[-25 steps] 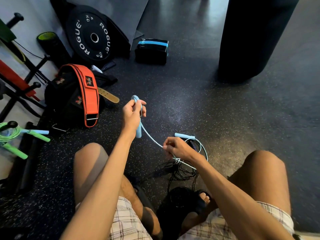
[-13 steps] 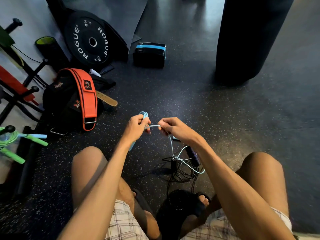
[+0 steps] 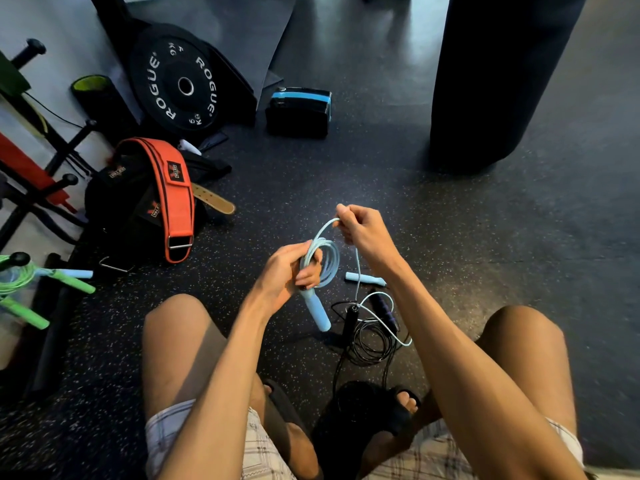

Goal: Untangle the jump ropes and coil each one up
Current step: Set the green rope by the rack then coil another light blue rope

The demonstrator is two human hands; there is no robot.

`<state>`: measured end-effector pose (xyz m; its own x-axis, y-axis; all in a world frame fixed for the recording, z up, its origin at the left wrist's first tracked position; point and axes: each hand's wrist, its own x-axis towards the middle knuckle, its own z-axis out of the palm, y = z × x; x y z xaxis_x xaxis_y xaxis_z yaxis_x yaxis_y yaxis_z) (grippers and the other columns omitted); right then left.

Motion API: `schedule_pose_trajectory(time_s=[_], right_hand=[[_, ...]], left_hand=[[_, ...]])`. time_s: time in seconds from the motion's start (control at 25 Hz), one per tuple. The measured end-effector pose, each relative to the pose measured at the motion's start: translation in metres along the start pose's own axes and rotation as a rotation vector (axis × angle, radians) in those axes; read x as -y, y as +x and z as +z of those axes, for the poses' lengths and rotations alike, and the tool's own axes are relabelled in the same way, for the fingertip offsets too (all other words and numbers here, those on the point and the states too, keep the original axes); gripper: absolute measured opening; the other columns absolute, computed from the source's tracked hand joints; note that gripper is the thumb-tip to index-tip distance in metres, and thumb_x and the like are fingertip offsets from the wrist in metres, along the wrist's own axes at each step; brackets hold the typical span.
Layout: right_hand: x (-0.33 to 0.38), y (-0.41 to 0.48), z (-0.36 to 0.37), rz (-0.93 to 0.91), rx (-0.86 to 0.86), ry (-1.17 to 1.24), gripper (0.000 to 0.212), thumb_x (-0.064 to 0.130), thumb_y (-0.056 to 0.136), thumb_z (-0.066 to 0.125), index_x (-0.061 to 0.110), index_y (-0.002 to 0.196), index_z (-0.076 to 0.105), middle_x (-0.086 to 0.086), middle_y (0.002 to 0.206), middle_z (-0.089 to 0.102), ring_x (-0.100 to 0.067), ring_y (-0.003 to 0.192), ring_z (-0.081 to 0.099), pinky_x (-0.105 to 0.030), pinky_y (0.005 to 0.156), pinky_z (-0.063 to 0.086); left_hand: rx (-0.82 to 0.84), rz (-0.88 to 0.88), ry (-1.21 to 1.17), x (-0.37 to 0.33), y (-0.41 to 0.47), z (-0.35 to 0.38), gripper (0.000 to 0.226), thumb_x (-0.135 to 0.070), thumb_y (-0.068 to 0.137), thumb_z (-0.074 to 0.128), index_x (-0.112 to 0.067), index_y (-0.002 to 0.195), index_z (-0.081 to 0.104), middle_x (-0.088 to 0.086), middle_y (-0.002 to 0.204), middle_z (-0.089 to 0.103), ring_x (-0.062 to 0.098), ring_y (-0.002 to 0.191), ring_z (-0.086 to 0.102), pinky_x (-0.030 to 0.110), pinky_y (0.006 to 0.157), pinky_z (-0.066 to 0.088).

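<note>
At frame center, your left hand (image 3: 289, 270) gripped the coiled light-blue jump rope (image 3: 323, 259) and one handle; your right hand (image 3: 363, 232) pinched its cord above. The black jump rope (image 3: 372, 336) lay tangled on the floor (image 3: 485, 254) below.

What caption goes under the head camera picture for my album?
Left hand holds light blue jump rope coils while right hand feeds more; black jump rope waits on the floor.

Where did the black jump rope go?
The black jump rope lies bunched on the floor between the person's knees, just below the right hand.
</note>
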<state>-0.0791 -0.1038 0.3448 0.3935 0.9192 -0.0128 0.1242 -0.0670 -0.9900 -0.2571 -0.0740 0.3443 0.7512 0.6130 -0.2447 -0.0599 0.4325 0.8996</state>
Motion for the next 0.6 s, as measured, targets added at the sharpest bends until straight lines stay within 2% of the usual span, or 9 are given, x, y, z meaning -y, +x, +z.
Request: schedule_pose_trajectory(time_s=[0.12, 0.2, 0.32, 0.48, 0.6], right_hand=[[-0.01, 0.0, 0.001, 0.002, -0.04, -0.054, 0.037, 0.032, 0.099, 0.056, 0.007, 0.073, 0.057, 0.0, 0.058, 0.044, -0.011, 0.055, 0.037, -0.03, 0.054, 0.033], [-0.018, -0.005, 0.005, 0.026, -0.039, -0.083, 0.037, 0.037, 0.099, 0.055, 0.012, 0.073, 0.053, 0.005, 0.059, 0.043, -0.006, 0.055, 0.037, -0.026, 0.053, 0.034], [-0.042, -0.015, 0.007, 0.119, 0.03, -0.099, 0.045, 0.047, 0.101, 0.045, 0.012, 0.075, 0.053, 0.003, 0.059, 0.046, -0.009, 0.054, 0.043, -0.029, 0.056, 0.039], [-0.087, -0.035, 0.0, 0.261, 0.116, -0.172, 0.061, 0.059, 0.1, 0.033, 0.01, 0.075, 0.06, -0.004, 0.063, 0.06, -0.017, 0.06, 0.059, -0.034, 0.067, 0.048], [-0.125, -0.055, -0.006, 0.348, 0.187, -0.336, 0.07, 0.072, 0.091, 0.032, 0.011, 0.077, 0.062, -0.005, 0.074, 0.069, -0.015, 0.068, 0.061, -0.039, 0.078, 0.051]], left_hand=[[0.028, 0.008, -0.089, -0.008, 0.002, 0.002, 0.043, -0.03, 0.103, 0.036, -0.012, 0.067, 0.051, -0.003, 0.051, 0.017, 0.012, 0.047, 0.016, 0.03, 0.051, 0.017], [0.025, 0.039, -0.133, -0.013, 0.005, 0.003, 0.042, -0.029, 0.103, 0.036, -0.013, 0.066, 0.046, -0.006, 0.049, 0.019, 0.009, 0.044, 0.016, 0.028, 0.049, 0.015], [0.007, 0.092, -0.22, -0.019, 0.01, 0.0, 0.041, -0.028, 0.104, 0.034, -0.014, 0.067, 0.046, -0.008, 0.047, 0.022, 0.009, 0.046, 0.013, 0.029, 0.05, 0.011], [-0.051, 0.2, -0.372, -0.03, 0.014, -0.012, 0.04, -0.029, 0.105, 0.034, -0.016, 0.072, 0.052, -0.008, 0.051, 0.024, 0.008, 0.047, 0.015, 0.025, 0.048, 0.018], [-0.159, 0.277, -0.407, -0.039, 0.015, -0.021, 0.035, -0.029, 0.106, 0.032, -0.013, 0.082, 0.052, -0.006, 0.054, 0.027, 0.008, 0.049, 0.021, 0.022, 0.049, 0.024]])
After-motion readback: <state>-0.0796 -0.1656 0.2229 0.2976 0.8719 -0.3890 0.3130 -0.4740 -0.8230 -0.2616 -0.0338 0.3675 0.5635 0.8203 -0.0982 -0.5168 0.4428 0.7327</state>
